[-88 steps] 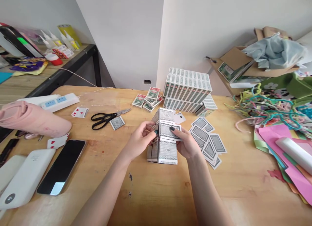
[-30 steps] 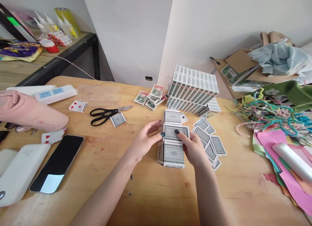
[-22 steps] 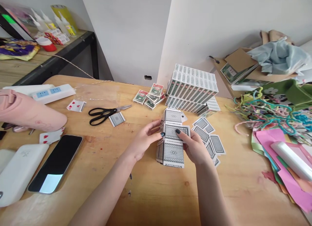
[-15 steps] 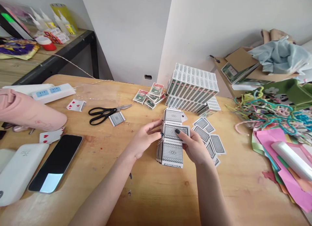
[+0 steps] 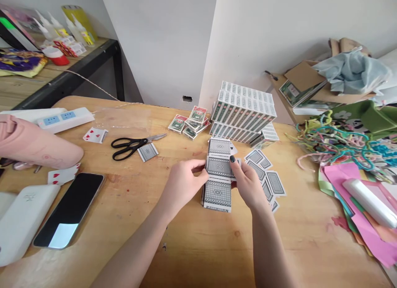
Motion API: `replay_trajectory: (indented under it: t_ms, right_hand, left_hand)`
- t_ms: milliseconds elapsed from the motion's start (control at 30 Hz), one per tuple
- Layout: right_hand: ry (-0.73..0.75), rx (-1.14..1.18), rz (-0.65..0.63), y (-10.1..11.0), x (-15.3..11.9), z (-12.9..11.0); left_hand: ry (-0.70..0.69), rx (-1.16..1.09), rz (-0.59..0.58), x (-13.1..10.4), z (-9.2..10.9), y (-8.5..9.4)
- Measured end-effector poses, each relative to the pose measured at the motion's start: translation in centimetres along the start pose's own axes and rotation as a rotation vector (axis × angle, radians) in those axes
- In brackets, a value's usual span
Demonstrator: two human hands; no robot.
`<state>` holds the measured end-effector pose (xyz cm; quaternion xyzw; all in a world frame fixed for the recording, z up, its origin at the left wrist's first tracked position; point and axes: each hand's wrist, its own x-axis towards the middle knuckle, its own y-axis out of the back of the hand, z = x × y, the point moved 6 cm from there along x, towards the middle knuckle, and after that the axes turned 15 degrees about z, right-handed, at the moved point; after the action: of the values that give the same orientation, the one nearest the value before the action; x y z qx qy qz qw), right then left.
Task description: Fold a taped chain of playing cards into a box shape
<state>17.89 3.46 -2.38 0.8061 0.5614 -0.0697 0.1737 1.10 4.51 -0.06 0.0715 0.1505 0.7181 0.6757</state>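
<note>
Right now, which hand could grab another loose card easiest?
Probably the right hand: the loose cards lie beside it. The left hand is across the card structure.

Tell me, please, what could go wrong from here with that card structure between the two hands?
The card structure is only light cards propped together, so a squeeze or slip from the left hand or right hand, which press it from both sides, might collapse it. The loose cards lie right beside the right hand's wrist; a nudge could scatter them or slide one under the structure's base.
</note>
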Motion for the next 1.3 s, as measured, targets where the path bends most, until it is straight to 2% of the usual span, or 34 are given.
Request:
replay_trajectory:
  t_ms: [67, 133, 233, 367, 533, 700, 867, 1067, 1200, 1300]
  right_hand:
    - [0.045, 0.003, 0.128, 0.6, 0.1, 0.1]
    - [0.047, 0.062, 0.186, 0.8, 0.1, 0.7]
    - [0.035, 0.135, 0.203, 0.5, 0.1, 1.7]
    - [0.089, 0.157, 0.204, 0.2, 0.2, 1.9]
    - [0.018, 0.241, 0.173, 0.3, 0.3, 2.4]
    - [-0.158, 0.392, 0.075, 0.2, 0.2, 2.7]
    - [-0.238, 0.386, -0.164, -0.7, -0.4, 1.7]
    - [-0.329, 0.458, -0.28, -0.8, -0.4, 2.2]
    - [-0.343, 0.46, -0.31, -0.6, 0.0, 2.9]
    - [-0.363, 0.465, -0.323, -0.7, 0.0, 3.2]
  left_hand:
    - [-0.021, 0.015, 0.001, -0.2, 0.1, -0.1]
    - [-0.02, 0.034, -0.006, -0.3, -0.1, -0.3]
    - [0.003, 0.014, -0.043, -0.4, -0.3, -0.5]
    - [0.037, -0.075, -0.127, -0.4, -0.4, -0.9]
    - [0.077, -0.117, -0.058, 0.1, -1.2, -0.7]
    - [0.088, -0.223, -0.001, 1.0, -1.9, -0.8]
    - [0.282, -0.333, -0.099, 1.2, -3.1, -1.5]
    - [0.152, -0.293, -0.129, 1.0, -2.0, -0.9]
    - [0.167, -0.268, -0.133, 1.0, -2.1, -1.0]
    - [0.209, -0.312, -0.18, 1.0, -2.4, -1.7]
